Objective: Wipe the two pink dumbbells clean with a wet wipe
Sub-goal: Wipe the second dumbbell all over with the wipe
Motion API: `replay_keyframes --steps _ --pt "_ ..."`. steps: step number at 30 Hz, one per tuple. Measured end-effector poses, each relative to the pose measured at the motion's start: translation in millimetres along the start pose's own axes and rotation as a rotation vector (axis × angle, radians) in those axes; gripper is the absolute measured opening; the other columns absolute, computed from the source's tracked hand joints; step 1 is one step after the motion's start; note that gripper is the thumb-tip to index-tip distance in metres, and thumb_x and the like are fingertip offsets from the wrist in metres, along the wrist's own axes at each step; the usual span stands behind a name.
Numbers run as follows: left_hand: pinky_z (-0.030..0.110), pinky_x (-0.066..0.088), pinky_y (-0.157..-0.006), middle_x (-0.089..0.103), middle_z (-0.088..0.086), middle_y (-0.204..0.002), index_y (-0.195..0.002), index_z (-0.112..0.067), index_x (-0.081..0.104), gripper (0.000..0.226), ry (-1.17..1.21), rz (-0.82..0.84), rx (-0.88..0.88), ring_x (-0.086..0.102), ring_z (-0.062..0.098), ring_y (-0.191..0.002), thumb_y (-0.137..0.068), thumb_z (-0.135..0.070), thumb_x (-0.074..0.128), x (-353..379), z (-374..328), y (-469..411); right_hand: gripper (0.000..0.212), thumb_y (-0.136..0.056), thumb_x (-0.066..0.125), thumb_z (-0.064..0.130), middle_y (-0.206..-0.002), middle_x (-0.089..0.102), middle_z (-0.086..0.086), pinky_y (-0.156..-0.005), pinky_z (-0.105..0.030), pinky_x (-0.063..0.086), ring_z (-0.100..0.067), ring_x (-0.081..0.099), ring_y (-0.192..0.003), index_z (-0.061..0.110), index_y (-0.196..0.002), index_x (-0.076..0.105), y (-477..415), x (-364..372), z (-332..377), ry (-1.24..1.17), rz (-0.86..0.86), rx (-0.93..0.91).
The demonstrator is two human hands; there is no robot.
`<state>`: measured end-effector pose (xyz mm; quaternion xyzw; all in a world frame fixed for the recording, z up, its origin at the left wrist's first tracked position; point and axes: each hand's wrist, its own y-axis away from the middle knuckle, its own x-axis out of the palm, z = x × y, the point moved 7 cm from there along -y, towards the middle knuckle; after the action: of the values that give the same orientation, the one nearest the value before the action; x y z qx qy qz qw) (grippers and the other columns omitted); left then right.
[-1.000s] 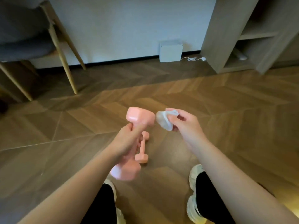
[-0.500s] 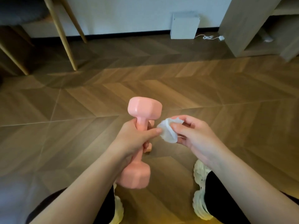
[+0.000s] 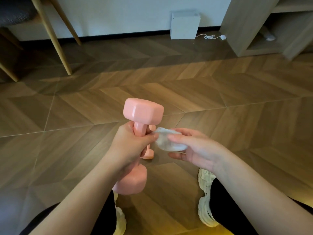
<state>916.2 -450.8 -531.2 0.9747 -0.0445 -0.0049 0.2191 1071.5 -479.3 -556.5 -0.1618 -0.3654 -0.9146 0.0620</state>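
the left hand (image 3: 130, 146) curls round the handle of one pink dumbbell (image 3: 144, 112), held upright, while the right hand (image 3: 194, 150) pinches a crumpled wet wipe (image 3: 167, 141) just beside that handle, so wiping seems barely begun, with the second dumbbell (image 3: 148, 154) lying on the floor (image 3: 237, 133) beneath.

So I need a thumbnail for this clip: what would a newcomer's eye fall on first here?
The pink dumbbell stands out at centre, held roughly upright with the left hand gripping its handle. Just right of it the right hand pinches a crumpled white wet wipe beside that handle. A second dumbbell lies on the wooden floor behind the hands, mostly hidden.
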Motion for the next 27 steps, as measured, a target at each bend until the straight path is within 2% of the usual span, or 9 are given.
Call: replay_keyframes --steps 3,5,8,11,14,18,20,22,27 --pt "0.02 0.03 -0.04 0.048 -0.003 -0.048 -0.075 -0.011 0.057 0.025 -0.006 -0.029 0.006 0.036 0.009 -0.038 -0.086 0.01 0.064 -4.8 -0.8 -1.0 0.01 -0.086 0.069 0.001 -0.086 0.074 -0.005 -0.06 -0.024 0.056 -0.013 0.072 -0.074 0.009 -0.09 0.066 -2.1 -8.0 0.7 -0.006 -0.043 0.004" --pt "0.02 0.031 -0.039 0.047 -0.005 -0.045 -0.076 -0.011 0.057 0.025 -0.023 -0.048 0.008 0.036 0.008 -0.037 -0.086 0.01 0.064 -9.1 -2.0 -1.3 0.012 -0.088 0.065 0.0 -0.087 0.072 -0.007 -0.065 -0.026 0.058 -0.015 0.071 -0.076 0.01 -0.082 0.062 -3.4 -10.3 3.0 -0.015 -0.03 -0.019" --pt "0.02 0.032 -0.038 0.049 -0.002 -0.05 -0.077 -0.01 0.057 0.022 -0.023 -0.067 0.001 0.037 0.008 -0.037 -0.086 0.008 0.065 -12.5 -2.5 -0.9 0.007 -0.092 0.058 -0.001 -0.098 0.07 -0.014 -0.082 -0.033 0.061 -0.021 0.071 -0.085 0.006 -0.09 0.06 -4.7 -6.9 5.7 -0.081 0.023 -0.074" --pt "0.02 0.032 -0.038 0.047 0.001 -0.053 -0.084 -0.006 0.06 0.009 -0.066 -0.072 -0.001 0.037 0.009 -0.04 -0.088 -0.006 0.068 -13.5 -1.5 0.7 0.013 -0.096 0.052 0.0 -0.105 0.072 -0.017 -0.083 -0.037 0.061 -0.023 0.073 -0.089 -0.001 -0.105 0.061 -3.5 -2.5 8.5 -0.14 0.044 -0.079" --pt "0.023 0.03 -0.043 0.042 -0.001 -0.051 -0.087 -0.003 0.062 0.022 -0.134 -0.024 -0.003 0.035 0.014 -0.047 -0.087 -0.024 0.069 -11.8 2.9 4.1 0.021 -0.098 0.051 0.0 -0.111 0.073 -0.014 -0.093 -0.039 0.057 -0.021 0.072 -0.098 0.004 -0.11 0.067 -2.0 -11.3 18.9 -0.137 -0.1 -0.192" --pt "0.023 0.03 -0.046 0.05 -0.004 -0.055 -0.084 -0.007 0.057 0.034 -0.13 0.092 -0.033 0.036 0.015 -0.051 -0.08 -0.039 0.067 -3.1 7.3 12.7 0.03 -0.097 0.053 0.007 -0.107 0.075 0.011 -0.095 -0.023 0.05 -0.004 0.067 -0.107 0.026 -0.105 0.074 15.7 -20.6 46.2 0.17 -0.394 -0.529" --pt "0.025 0.031 -0.049 0.051 0.0 -0.064 -0.082 -0.009 0.054 0.045 -0.133 0.124 -0.024 0.037 0.016 -0.055 -0.073 -0.052 0.063 0.2 8.5 15.1 0.034 -0.097 0.053 0.006 -0.102 0.074 0.021 -0.088 -0.01 0.045 0.006 0.064 -0.105 0.033 -0.104 0.073 25.1 -7.0 54.0 0.334 -0.372 -0.672" --pt "0.024 0.032 -0.048 0.049 -0.002 -0.063 -0.077 -0.011 0.053 0.056 -0.178 0.114 0.021 0.037 0.014 -0.053 -0.068 -0.067 0.057 0.8 7.7 15.9 0.032 -0.098 0.052 0.005 -0.111 0.073 0.018 -0.091 -0.011 0.045 0.006 0.062 -0.111 0.025 -0.112 0.073 26.0 8.1 49.7 0.463 -0.259 -0.74" --pt "0.019 0.035 -0.05 0.051 -0.011 -0.052 -0.07 -0.015 0.054 0.066 -0.374 0.061 0.193 0.042 0.004 -0.048 -0.065 -0.08 0.046 -2.3 -0.5 14.0 0.04 -0.097 0.043 0.046 -0.126 0.069 0.007 -0.111 -0.034 0.041 -0.001 0.056 -0.125 0.028 -0.122 0.069 19.2 16.5 41.7 0.548 -0.126 -0.712"
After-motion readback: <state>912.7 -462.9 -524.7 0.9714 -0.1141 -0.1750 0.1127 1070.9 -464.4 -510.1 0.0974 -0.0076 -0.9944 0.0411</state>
